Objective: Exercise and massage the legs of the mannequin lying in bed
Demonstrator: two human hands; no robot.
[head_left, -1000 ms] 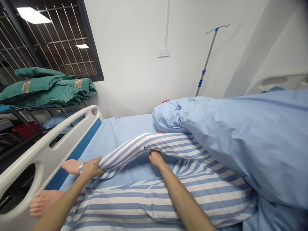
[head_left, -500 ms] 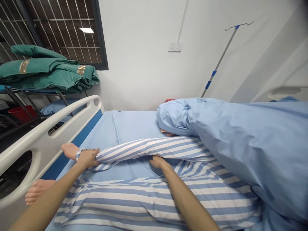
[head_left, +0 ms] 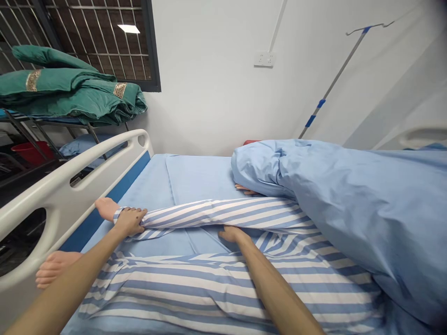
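Evidently, in the head view, both hands were at the far leg, which lay stretched out in striped cloth across the bed. The left hand (head_left: 131, 221) was clamped on the far leg (head_left: 195, 213) just above the ankle, its fingers over the top of the cloth near the cuff. The right hand (head_left: 234, 234) was palm-side hidden, tucked against the underside near the knee; its fingertips ran out of sight beneath the cloth, so whether they were apart or together I could not tell.

Beyond the left hand, the far foot (head_left: 106, 208) stuck out bare from the cuff, close to the footboard (head_left: 84, 162). Nearer the camera lay the near leg (head_left: 181, 286), in the same stripes, under both forearms, with the near foot (head_left: 57, 269) bare, toes toward the footboard. A strip of blue sheet (head_left: 202, 174) showed between the legs and past the far one.

On the right, a blue quilt (head_left: 335, 186) was heaped over the hips, a few fingers (head_left: 246, 189) poking from under its edge. Behind the bed, a drip pole (head_left: 337, 77) leaned in the view near a socket (head_left: 264, 59) on the wall. Off to the left, a green bundle (head_left: 77, 95) sat below the window (head_left: 101, 37), with a red bucket (head_left: 33, 153) lower down.
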